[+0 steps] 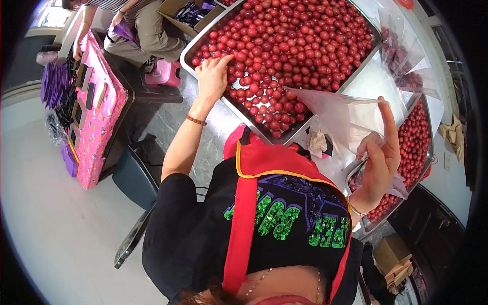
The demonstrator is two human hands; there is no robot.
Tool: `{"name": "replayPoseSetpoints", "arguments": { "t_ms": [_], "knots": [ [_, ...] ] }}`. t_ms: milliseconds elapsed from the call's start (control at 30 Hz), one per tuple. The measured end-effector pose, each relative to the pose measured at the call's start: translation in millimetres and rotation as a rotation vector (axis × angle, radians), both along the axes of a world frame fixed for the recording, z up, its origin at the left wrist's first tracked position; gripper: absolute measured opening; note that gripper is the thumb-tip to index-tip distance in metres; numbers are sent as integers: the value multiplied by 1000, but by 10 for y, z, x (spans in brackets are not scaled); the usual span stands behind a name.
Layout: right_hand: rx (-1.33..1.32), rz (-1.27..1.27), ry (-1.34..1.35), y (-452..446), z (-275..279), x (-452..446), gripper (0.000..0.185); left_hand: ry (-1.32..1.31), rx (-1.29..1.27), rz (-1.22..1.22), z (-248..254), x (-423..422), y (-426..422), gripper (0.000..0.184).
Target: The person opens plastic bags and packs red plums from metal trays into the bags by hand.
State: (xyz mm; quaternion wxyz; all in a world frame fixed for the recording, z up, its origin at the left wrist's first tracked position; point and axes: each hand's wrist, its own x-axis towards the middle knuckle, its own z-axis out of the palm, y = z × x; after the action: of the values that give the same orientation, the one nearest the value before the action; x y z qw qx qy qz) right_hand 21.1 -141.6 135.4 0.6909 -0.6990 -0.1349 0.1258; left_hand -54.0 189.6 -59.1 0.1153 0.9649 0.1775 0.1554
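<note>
Fruits, small, round, glossy red, fill a silver metal tray at twelve o'clock, likely slippery, easily bruised. My left hand curls over them at eleven, grip unclear from here; my right hand holds a limp, clear plastic bag at two, best pinched by its rim.

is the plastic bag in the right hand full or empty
Empty, as far as it shows: the plastic bag in the right hand looks see-through, with no red fruit inside, unlike the filled bags beyond it.
</note>
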Motion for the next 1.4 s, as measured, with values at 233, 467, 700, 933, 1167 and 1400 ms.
{"name": "replayPoseSetpoints", "arguments": {
  "t_ms": [233,467,700,933,1167,1400],
  "knots": [
    [7,7,3,-27,-26,-3,64,-468,-1516,132,171,-73,283,37],
    [-116,25,60,87,47,-66,65,-429,-1627,142,154,-18,300,17],
    [-126,146,-34,31,-5,-84,61,-335,-1261,-339,1275,161,-459,29],
    [-144,169,-84,23,-19,-123,58,-265,-259,-1025,2092,263,-1144,36],
    [-115,169,-101,-6,-61,-117,57,-228,-620,-908,2257,404,-1265,32],
    [-91,156,-81,-43,-71,-115,58,-478,-1354,-998,2145,488,-1067,48]
  ]
}}
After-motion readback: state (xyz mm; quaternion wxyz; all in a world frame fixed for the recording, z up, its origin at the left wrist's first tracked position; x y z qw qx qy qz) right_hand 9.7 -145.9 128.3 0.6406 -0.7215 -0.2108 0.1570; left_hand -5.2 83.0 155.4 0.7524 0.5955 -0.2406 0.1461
